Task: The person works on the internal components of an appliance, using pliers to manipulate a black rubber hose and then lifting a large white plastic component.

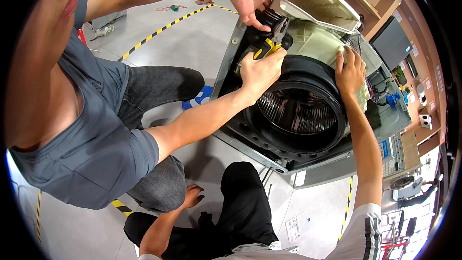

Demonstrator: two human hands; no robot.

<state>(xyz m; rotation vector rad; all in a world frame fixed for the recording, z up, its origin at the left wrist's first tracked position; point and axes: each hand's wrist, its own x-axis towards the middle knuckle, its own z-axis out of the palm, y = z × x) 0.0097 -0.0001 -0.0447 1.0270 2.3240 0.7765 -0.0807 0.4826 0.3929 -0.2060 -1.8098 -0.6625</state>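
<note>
Grey floor [192, 43] lies below; right hand [351, 74] spreads on pale tub [310, 43], two o'clock from black gasket [313, 67]; left hand [193, 196] hangs loosely open, eight; co-worker's pliers [267, 47] work at eleven, probably needing steady bracing.

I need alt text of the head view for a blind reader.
A co-worker's hand holds black-and-yellow pliers near a black hose in an opened washing machine; the wearer's right hand touches its pale plastic tub.
</note>
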